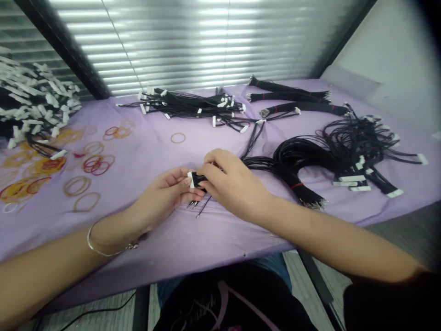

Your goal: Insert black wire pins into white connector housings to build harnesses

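Observation:
My left hand pinches the white connector at the end of a small bundle of black wires. My right hand is closed over the same bundle just to the right of the connector. Thin metal-tipped wire ends stick out below my hands onto the purple cloth. The black wires run from under my right hand to a large curved bundle bound with a red band.
Loose rubber bands lie scattered on the left. A heap of white-connector cables sits far left. More wire harnesses and tied bundles lie at the back, a tangled pile at right. The table edge is close to my body.

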`<state>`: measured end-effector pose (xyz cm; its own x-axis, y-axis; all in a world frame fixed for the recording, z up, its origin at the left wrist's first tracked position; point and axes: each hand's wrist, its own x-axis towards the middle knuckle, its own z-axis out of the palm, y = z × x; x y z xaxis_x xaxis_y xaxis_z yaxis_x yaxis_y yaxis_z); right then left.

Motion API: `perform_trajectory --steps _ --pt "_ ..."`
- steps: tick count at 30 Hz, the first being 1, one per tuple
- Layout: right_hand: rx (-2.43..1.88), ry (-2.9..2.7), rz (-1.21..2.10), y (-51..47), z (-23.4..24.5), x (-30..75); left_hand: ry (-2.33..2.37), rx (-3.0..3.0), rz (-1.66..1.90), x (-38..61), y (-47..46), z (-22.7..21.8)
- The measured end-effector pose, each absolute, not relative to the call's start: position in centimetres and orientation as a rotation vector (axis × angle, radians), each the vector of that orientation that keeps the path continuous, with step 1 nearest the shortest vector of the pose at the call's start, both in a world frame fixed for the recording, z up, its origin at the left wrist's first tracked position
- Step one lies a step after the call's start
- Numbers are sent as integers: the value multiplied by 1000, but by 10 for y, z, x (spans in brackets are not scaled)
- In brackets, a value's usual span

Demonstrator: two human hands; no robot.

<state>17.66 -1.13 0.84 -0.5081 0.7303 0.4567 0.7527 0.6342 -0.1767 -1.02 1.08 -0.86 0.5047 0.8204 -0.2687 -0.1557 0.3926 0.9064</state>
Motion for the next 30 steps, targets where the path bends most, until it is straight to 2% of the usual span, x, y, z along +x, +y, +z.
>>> perform_trajectory --steps 5,12,17,19,22,27,30 --pt "-996 -2658 210 -8 14 190 815 885 753 -10 11 -8" --pt "-1073 -2686 191 -9 5 185 796 860 750 -12 13 -11" --pt "-1182 -2632 410 -9 4 182 809 877 736 -13 14 -11" --pt "-1183 -2639 394 -11 3 181 814 875 734 -13 14 -11" --pt "-1208 -2505 379 -16 6 179 831 863 732 -13 14 -10" --pt "-1315 -2045 625 -19 14 177 812 883 708 -13 14 -8" --pt "-1286 -2046 553 -14 12 178 792 897 696 -13 14 -8"
